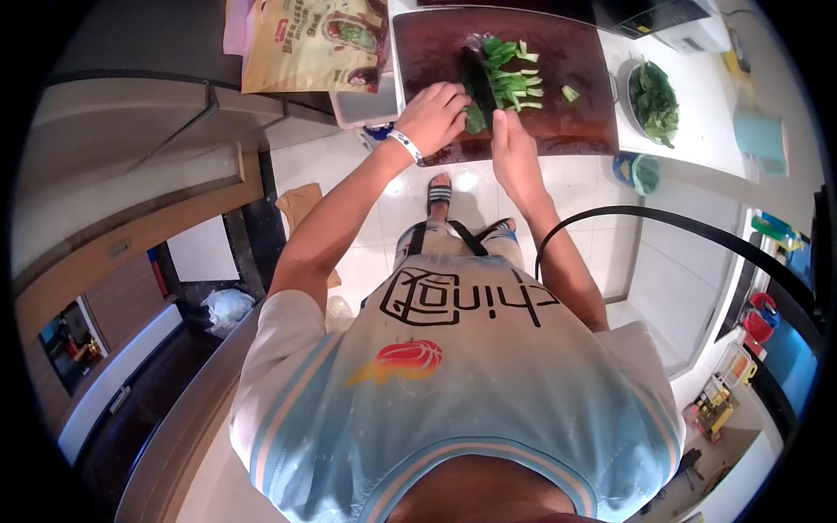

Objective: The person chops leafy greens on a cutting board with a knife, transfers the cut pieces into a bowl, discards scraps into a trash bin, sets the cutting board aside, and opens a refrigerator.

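Leafy greens (516, 83) with pale cut stems lie in a bunch on the dark brown cutting board (571, 131). A dark-bladed knife (476, 78) stands along the left side of the bunch. My right hand (516, 152) is closed around its handle, at the board's near edge; the handle is mostly hidden. Left of the blade, my left hand (436, 118), with a white band on the wrist, has its fingers curled against the greens. A leaf shows under its fingertips. One short stem piece (570, 93) lies apart on the board's right.
A white bowl (624, 98) heaped with green leaves stands right of the board. A yellow food packet (296, 52) is at the left, beside a pale tray (362, 106). A teal cup (758, 139) stands farther right. A black cable (663, 212) arcs near my right arm.
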A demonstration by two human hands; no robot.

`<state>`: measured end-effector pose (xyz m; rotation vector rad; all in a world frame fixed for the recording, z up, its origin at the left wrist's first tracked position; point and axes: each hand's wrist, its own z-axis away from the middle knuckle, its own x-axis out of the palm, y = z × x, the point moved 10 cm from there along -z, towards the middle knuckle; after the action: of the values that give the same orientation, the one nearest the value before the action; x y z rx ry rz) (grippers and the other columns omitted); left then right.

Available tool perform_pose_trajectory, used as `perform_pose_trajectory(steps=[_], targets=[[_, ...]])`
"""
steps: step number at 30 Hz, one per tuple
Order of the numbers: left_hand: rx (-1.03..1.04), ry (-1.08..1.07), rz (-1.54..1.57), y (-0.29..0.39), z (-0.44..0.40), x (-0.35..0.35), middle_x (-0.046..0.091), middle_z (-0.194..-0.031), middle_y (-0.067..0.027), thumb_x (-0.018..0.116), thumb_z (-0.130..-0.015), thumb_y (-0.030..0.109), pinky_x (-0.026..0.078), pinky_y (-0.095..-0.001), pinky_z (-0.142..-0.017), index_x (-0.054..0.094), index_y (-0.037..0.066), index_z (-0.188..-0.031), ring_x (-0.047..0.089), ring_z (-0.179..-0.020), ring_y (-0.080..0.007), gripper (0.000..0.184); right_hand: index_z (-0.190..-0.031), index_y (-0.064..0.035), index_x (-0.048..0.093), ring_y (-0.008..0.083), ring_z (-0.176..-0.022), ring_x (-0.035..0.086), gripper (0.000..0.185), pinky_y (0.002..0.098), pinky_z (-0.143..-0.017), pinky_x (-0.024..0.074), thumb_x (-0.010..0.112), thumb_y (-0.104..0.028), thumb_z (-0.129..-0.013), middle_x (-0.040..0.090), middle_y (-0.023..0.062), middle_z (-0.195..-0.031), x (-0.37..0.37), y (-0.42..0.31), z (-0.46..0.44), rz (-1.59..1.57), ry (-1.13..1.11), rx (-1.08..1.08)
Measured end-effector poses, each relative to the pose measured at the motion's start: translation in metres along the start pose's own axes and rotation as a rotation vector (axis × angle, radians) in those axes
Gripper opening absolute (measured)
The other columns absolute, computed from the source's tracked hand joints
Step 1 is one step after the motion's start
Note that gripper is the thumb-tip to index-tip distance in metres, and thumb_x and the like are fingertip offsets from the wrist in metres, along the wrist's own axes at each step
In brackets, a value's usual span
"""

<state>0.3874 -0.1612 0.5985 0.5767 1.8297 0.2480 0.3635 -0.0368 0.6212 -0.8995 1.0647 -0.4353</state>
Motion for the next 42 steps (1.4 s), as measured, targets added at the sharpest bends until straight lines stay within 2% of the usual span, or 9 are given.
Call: perform_pose_trajectory(steps=[4, 8, 16, 21, 24, 29, 35, 40, 42], targets=[[-0.027, 0.015, 0.021, -0.001, 0.0, -0.003, 0.055, -0.118, -0.0104, 0.061, -0.086, 0.018, 0.045, -0.04, -0.096, 0.062, 0.005, -0.108, 0.053, -0.108, -0.0292, 0.026, -0.096, 0.0001, 0.049, 0.0363, -0.065, 0.055, 0.045, 0.0428, -0.065, 0.0441, 0.031, -0.04, -0.105, 0.054, 0.0213, -0.069, -0.007, 0.019, 0.032, 0.036, -0.063, 0.129], [-0.008, 0.009, 0.021, 0.0, 0.0, -0.002, 0.054, -0.118, -0.0117, 0.061, -0.088, 0.017, 0.046, -0.0414, -0.094, 0.06, 0.005, -0.108, 0.053, -0.108, -0.0321, 0.024, -0.096, -0.0007, 0.05, 0.0363, -0.067, 0.057, 0.043, 0.0425, -0.065, 0.0438, 0.031, -0.039, -0.105, 0.054, 0.0209, -0.07, -0.005, 0.005, 0.012, 0.114, 0.058, -0.062], [-0.137, 0.128, 0.201, -0.014, 0.006, -0.01, 0.054, -0.116, -0.0123, 0.06, -0.089, 0.015, 0.045, -0.0407, -0.095, 0.06, 0.003, -0.109, 0.053, -0.109, -0.0326, 0.024, -0.09, 0.0014, 0.051, 0.027, -0.062, 0.05, 0.045, 0.0389, -0.062, 0.043, 0.035, -0.038, -0.105, 0.047, 0.0126, -0.064, -0.019, 0.022, 0.029, -0.076, -0.039, 0.161], [-0.277, 0.317, 0.371, -0.019, 0.002, -0.019, 0.048, -0.123, -0.0182, 0.064, -0.088, 0.016, 0.04, -0.0434, -0.1, 0.053, 0.002, -0.118, 0.047, -0.115, -0.0384, 0.035, -0.083, -0.0014, 0.049, 0.0109, -0.057, 0.046, 0.039, 0.0289, -0.054, 0.0402, 0.04, -0.033, -0.105, 0.049, 0.0029, -0.061, -0.087, -0.032, 0.021, -0.046, 0.23, -0.184], [-0.386, 0.29, 0.243, -0.004, -0.002, -0.011, 0.042, -0.133, -0.0207, 0.068, -0.085, 0.021, 0.037, -0.0453, -0.105, 0.047, 0.002, -0.129, 0.042, -0.122, -0.0401, 0.052, -0.081, -0.0036, 0.049, 0.0099, -0.053, 0.045, 0.043, 0.0234, -0.049, 0.0382, 0.04, -0.038, -0.105, 0.048, 0.0008, -0.06, -0.123, 0.017, 0.028, -0.429, 0.248, 0.122], [-0.525, 0.17, 0.067, 0.015, -0.014, 0.022, 0.024, -0.152, -0.0255, 0.065, -0.083, 0.053, 0.011, -0.0541, -0.116, 0.027, 0.004, -0.148, 0.021, -0.142, -0.0396, 0.09, -0.079, -0.0104, 0.042, 0.0103, -0.037, 0.038, 0.05, 0.0255, -0.034, 0.0322, 0.035, -0.055, -0.101, 0.043, 0.001, -0.055, -0.157, 0.125, 0.048, -0.658, 0.267, 0.385], [-0.629, 0.248, 0.079, 0.003, -0.054, 0.041, 0.026, -0.153, -0.0262, 0.052, -0.092, 0.051, 0.012, -0.0509, -0.117, 0.026, 0.004, -0.15, 0.021, -0.144, -0.038, 0.079, -0.084, -0.0109, 0.041, 0.011, -0.037, 0.037, 0.046, 0.0263, -0.033, 0.0335, 0.035, -0.053, -0.101, 0.045, 0.0023, -0.058, -0.15, 0.193, 0.027, -0.78, 0.221, 0.522], [-0.723, 0.389, 0.203, -0.024, -0.103, 0.044, 0.03, -0.153, -0.0223, 0.045, -0.097, 0.049, 0.01, -0.05, -0.117, 0.03, 0.006, -0.149, 0.022, -0.144, -0.0353, 0.07, -0.094, -0.0099, 0.045, 0.0111, -0.037, 0.038, 0.04, 0.0272, -0.034, 0.0346, 0.035, -0.048, -0.103, 0.047, 0.0031, -0.06, -0.103, 0.146, -0.052, -0.916, -0.013, 0.432], [-0.735, 0.226, 0.154, -0.028, -0.127, 0.062, 0.033, -0.153, -0.018, 0.043, -0.096, 0.054, 0.008, -0.0476, -0.118, 0.042, 0.011, -0.145, 0.022, -0.145, -0.0339, 0.065, -0.1, -0.0088, 0.046, 0.0114, -0.039, 0.04, 0.037, 0.0276, -0.035, 0.0358, 0.036, -0.044, -0.104, 0.048, 0.003, -0.061, -0.08, 0.124, -0.068, -0.963, -0.098, 0.506]])
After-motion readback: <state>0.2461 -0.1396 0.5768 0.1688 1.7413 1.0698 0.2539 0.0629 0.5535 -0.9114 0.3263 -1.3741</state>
